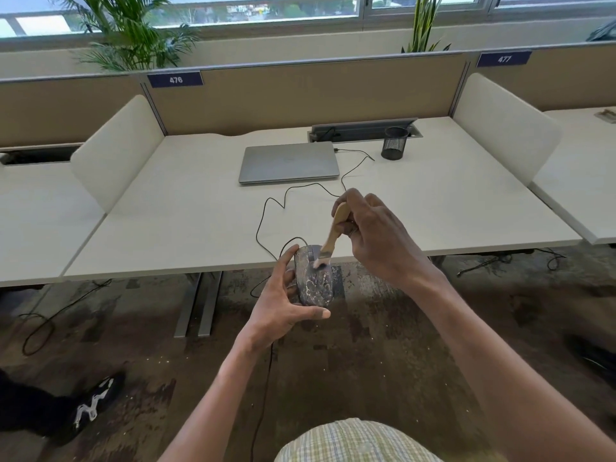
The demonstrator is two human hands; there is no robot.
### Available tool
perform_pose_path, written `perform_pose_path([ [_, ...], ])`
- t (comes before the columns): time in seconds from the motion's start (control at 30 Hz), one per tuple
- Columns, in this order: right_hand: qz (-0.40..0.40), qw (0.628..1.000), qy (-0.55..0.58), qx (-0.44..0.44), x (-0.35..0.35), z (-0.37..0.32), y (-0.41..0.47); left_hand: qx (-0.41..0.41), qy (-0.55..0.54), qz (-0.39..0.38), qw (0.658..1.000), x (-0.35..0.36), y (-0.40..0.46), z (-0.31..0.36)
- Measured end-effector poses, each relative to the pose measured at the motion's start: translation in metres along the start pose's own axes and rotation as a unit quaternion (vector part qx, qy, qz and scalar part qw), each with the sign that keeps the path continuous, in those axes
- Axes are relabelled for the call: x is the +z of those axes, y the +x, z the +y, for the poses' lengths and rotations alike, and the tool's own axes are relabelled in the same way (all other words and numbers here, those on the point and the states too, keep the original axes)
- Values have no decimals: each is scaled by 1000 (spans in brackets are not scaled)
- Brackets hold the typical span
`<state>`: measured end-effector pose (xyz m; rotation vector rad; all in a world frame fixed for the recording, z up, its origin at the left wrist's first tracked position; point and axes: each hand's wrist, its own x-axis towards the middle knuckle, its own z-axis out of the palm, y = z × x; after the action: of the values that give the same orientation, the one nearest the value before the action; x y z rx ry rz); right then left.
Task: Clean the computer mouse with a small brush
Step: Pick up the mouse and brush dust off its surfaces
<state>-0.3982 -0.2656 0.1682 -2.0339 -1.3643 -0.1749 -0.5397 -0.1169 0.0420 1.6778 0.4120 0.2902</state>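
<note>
A: While the left hand (283,301) is cradling the computer mouse (313,278) off the desk (186,208) edge, thumb under its rear and fingers along its side, is it secure?

B: Loosely, I'd judge. The right hand (376,235) is gripping the small brush (331,238), bristles touching the buttons just above the left-hand grip.

A: Risk?

B: Pushing hard could be tipping the mouse out, or the cable (266,211) trailing beyond might be snagging

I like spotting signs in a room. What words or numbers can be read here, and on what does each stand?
"476": white digits on a blue tag on the partition behind the laptop desk.
"477": the same kind of blue label, on the partition to the right.
Laptop lid: a faint mark, too blurred to read.
</note>
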Motion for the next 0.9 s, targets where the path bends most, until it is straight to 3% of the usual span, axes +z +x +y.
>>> perform_pose_path([
  [0.9, 49, 998, -20, 41, -3, 5, -11, 11, -35, -3, 999, -2, -1, -5],
])
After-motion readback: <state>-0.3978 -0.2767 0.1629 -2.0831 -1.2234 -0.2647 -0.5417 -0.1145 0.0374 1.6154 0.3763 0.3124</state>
